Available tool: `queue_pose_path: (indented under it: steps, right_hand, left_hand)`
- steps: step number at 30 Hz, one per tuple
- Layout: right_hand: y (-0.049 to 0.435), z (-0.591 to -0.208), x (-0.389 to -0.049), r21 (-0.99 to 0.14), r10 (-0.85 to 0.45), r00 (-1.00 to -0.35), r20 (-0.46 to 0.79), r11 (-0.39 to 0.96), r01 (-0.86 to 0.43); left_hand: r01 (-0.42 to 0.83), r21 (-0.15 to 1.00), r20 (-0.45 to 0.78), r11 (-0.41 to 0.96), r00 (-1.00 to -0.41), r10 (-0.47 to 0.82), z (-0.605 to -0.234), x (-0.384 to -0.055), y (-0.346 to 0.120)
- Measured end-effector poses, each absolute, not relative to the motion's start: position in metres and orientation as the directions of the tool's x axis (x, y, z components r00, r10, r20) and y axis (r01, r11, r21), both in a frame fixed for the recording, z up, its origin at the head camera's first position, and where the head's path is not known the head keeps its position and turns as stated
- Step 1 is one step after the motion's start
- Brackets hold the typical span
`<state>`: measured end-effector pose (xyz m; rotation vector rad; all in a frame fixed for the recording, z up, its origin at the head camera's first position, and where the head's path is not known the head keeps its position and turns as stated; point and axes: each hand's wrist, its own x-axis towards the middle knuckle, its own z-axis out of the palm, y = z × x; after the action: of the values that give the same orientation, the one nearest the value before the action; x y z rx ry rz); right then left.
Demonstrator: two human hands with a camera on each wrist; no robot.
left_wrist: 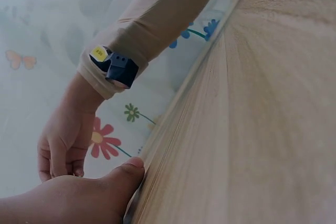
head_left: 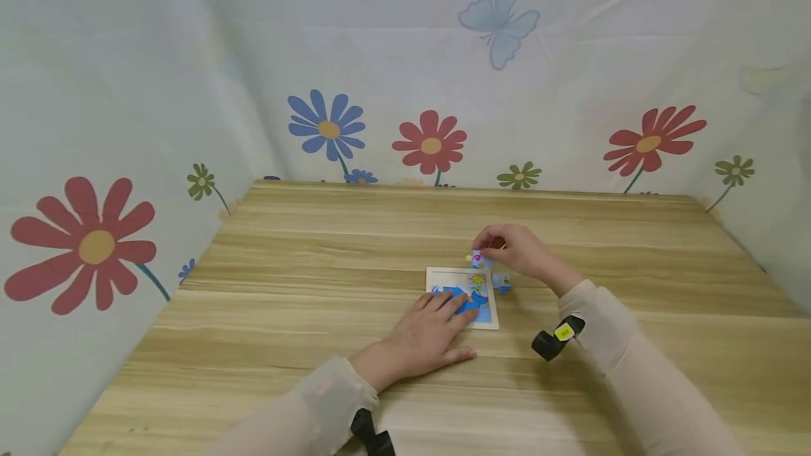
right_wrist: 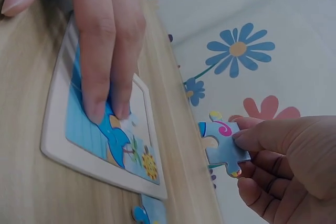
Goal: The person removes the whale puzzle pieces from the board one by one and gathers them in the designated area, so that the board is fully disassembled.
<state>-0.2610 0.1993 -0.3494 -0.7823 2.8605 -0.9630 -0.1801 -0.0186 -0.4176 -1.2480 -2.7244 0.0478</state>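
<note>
A small framed jigsaw puzzle (head_left: pixel 492 319) lies on the table, its picture blue with a yellow sunflower. My left hand (head_left: pixel 426 335) rests on it, fingers straight across the lower left part; in the right wrist view its fingertips (right_wrist: pixel 95 109) press on the blue pieces. Above the frame's far right corner, my right hand (head_left: pixel 521 250) pinches a light-blue puzzle piece (right_wrist: pixel 223 141) with a pink swirl between thumb and fingers. Another puzzle piece (head_left: pixel 503 283), blue and yellow, lies against the frame's right side. The left wrist view shows the left thumb (left_wrist: pixel 128 174) low over the wood.
The wooden table (head_left: pixel 304 252) runs back to a hanging cloth (head_left: pixel 380 34) printed with flowers and a butterfly. Black wrist cameras sit on both sleeves, one (head_left: pixel 557 338) below the right forearm.
</note>
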Motion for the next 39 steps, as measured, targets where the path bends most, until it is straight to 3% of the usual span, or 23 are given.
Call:
queue_pose_path:
  steps: [20,39]
  right_hand:
    - [0.235,-0.341,-0.263,-0.545,-0.488,-0.873,-0.009,0.734,-0.405]
    - [0.256,-0.358,-0.260,-0.594,-0.449,-0.882,-0.141,0.752,-0.287]
  left_hand:
    - [0.755,-0.077,0.130,0.651,-0.640,0.757,-0.419,-0.182,-0.020]
    - [0.751,-0.056,0.109,0.658,-0.650,0.752,-0.418,-0.181,-0.020]
